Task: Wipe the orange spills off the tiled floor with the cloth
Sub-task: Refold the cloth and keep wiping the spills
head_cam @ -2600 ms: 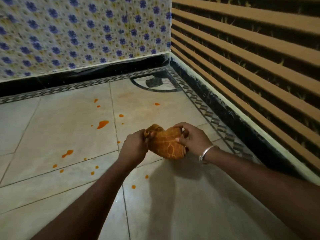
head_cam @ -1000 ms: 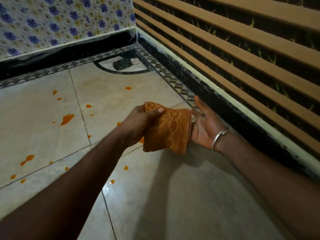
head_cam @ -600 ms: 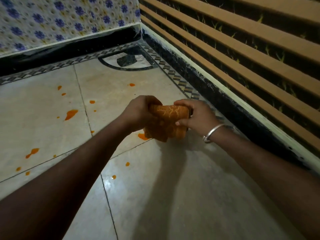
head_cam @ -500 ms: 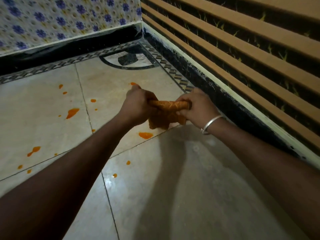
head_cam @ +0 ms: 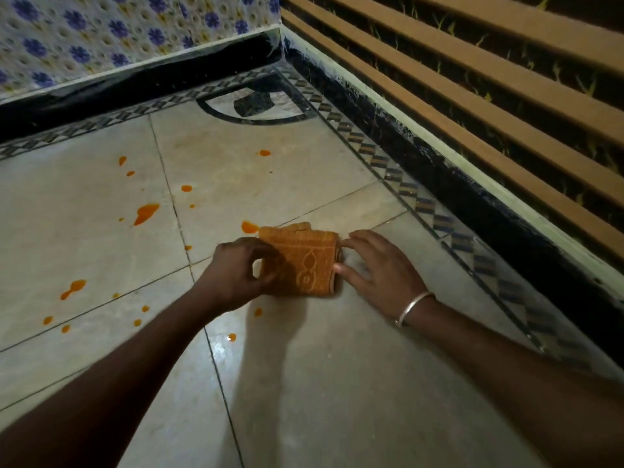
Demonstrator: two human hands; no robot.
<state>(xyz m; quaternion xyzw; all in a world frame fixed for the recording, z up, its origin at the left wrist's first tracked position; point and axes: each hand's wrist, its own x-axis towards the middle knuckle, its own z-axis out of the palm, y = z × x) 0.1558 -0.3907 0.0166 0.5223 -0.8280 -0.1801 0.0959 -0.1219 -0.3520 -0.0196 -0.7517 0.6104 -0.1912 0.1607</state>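
Cloth lowered to floor, between fingers.

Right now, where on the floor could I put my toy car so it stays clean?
Free: the tile nearest the camera, between the cloth and the patterned border. Also the tile below the corner motif, except one drop. Crowded: orange spills dot the tiles left of the cloth.

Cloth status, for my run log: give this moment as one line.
cloth: folded, on floor | left hand: gripping it | right hand: open, fingers touching its edge | spills: unwiped

tiled floor, folded cloth, orange spills
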